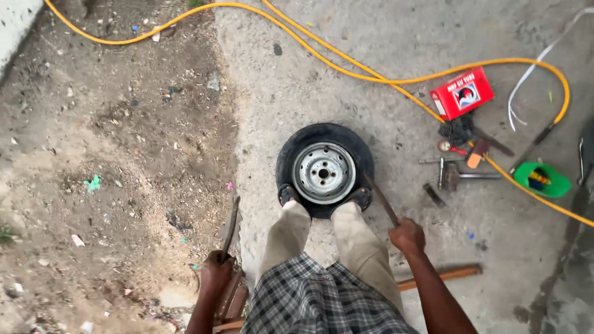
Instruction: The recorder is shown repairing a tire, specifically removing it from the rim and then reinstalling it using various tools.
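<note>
A small black tyre (325, 169) on a grey steel rim (323, 173) lies flat on the concrete floor (396, 74), with a person standing on its near sidewall, one sandalled foot at each side. The right hand (406, 235), fingers clamped on a long iron bar (381, 199), is the nearer hand to the wheel: the bar slants up and left from the fist, its far tip meeting the tyre's right edge beside the right foot. The left hand (216, 273) grips a second bar (231, 224) held nearly upright over the dirt, well apart from the tyre. A yellow hose (346, 62) loops across the floor. To the right sit a red box (461, 93), scattered hand tools, and a green tub (542, 179) (holding small coloured items too small to identify).
</note>
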